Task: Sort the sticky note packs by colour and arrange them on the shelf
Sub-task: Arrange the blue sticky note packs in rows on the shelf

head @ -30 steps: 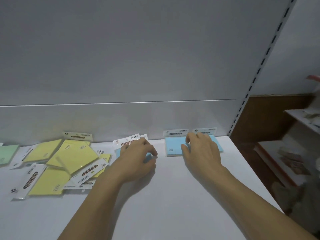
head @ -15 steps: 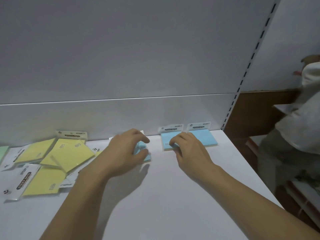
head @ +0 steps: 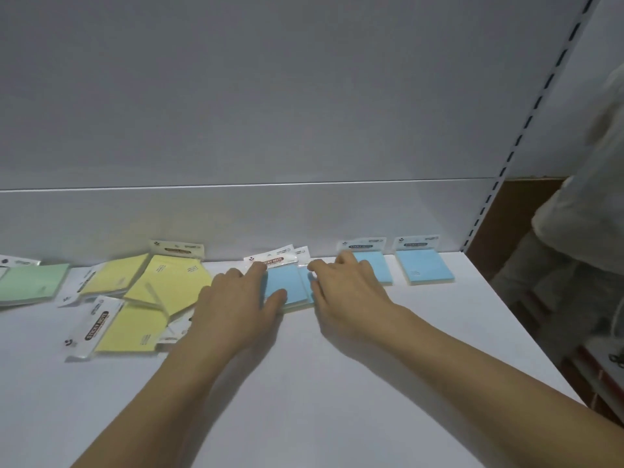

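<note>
Your left hand (head: pixel 236 307) pinches a blue sticky note pack (head: pixel 285 282) by its left edge; your right hand (head: pixel 346 293) lies spread, fingertips (head: pixel 313 266) at its right edge. Two more blue packs (head: pixel 423 268) sit rightward on the shelf (head: pixel 304 393); yellow packs (head: pixel 169 285) heap leftward.

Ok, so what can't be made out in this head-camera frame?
Blue packs in the middle: left hand and right hand cover their edges; two or more, unclear.
Green pack: cut off by the left edge.
Yellow packs: overlap, so the count is unsure.
Small print on the labels: too small.
Person at right: cut by the frame edge.
</note>
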Demonstrator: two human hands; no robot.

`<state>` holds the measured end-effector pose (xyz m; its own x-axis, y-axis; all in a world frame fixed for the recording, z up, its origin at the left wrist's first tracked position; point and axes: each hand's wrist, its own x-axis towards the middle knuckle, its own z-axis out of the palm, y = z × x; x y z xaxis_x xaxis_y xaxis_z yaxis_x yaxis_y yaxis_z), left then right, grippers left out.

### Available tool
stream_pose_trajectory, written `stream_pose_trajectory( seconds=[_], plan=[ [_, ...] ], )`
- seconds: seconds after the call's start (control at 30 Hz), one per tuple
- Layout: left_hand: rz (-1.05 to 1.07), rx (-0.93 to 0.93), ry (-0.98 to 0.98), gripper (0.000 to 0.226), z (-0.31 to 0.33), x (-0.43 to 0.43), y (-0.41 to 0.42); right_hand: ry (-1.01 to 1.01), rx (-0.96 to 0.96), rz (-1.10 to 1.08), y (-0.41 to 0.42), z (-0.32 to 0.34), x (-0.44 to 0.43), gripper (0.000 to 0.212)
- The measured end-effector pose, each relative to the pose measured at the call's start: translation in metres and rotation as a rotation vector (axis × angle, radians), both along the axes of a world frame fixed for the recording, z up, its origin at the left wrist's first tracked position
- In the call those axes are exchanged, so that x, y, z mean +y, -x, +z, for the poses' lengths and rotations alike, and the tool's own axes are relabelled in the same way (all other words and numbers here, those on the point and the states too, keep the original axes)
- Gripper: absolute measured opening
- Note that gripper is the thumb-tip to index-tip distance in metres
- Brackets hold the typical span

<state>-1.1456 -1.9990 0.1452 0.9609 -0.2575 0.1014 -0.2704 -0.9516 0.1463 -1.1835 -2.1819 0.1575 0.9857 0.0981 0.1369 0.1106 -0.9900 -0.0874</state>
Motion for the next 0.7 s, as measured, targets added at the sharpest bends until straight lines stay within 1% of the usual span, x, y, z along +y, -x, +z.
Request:
stream_pose_trajectory(
  seconds=[0.07, 0.13, 0.23, 0.33, 0.4, 0.47, 0.5, 0.57, 0.63, 0.7],
  plan=[
    [-0.008, 0.002, 0.088, 0.049, -0.004, -0.001, -0.001, -0.044, 0.034, -0.021, -0.004, -0.004, 0.01, 0.026],
    [-0.025, 0.041, 0.252, 0.052, -0.006, 0.002, -0.002, -0.279, 0.073, -0.07, -0.008, -0.007, 0.015, 0.028],
    [-0.053, 0.068, 0.473, 0.064, -0.005, 0.004, -0.003, -0.694, -0.022, -0.114, -0.011, -0.011, 0.019, 0.022],
    [-0.067, 0.06, 0.653, 0.074, 0.0, 0.003, -0.001, -0.942, -0.132, -0.117, -0.009, -0.007, 0.02, 0.021],
    [-0.046, 0.065, 0.769, 0.08, 0.003, 0.004, 0.001, -1.102, -0.119, -0.143, -0.007, 0.0, 0.015, 0.028],
    [-0.015, 0.113, 0.925, 0.083, 0.005, 0.006, 0.001, -1.257, -0.049, -0.174, -0.004, 0.006, 0.004, 0.041],
    [-0.002, 0.147, 1.005, 0.083, 0.005, 0.006, 0.001, -1.317, -0.007, -0.179, -0.002, 0.01, -0.004, 0.046],
    [0.007, 0.184, 1.109, 0.08, 0.007, 0.005, 0.005, -1.402, 0.059, -0.175, 0.004, 0.016, -0.022, 0.045],
    [-0.008, 0.188, 1.166, 0.076, 0.009, -0.001, 0.01, -1.398, 0.076, -0.193, 0.015, 0.019, -0.042, 0.039],
    [-0.01, 0.212, 1.227, 0.078, 0.01, -0.002, 0.013, -1.384, 0.05, -0.226, 0.026, 0.021, -0.063, 0.032]
  ],
)
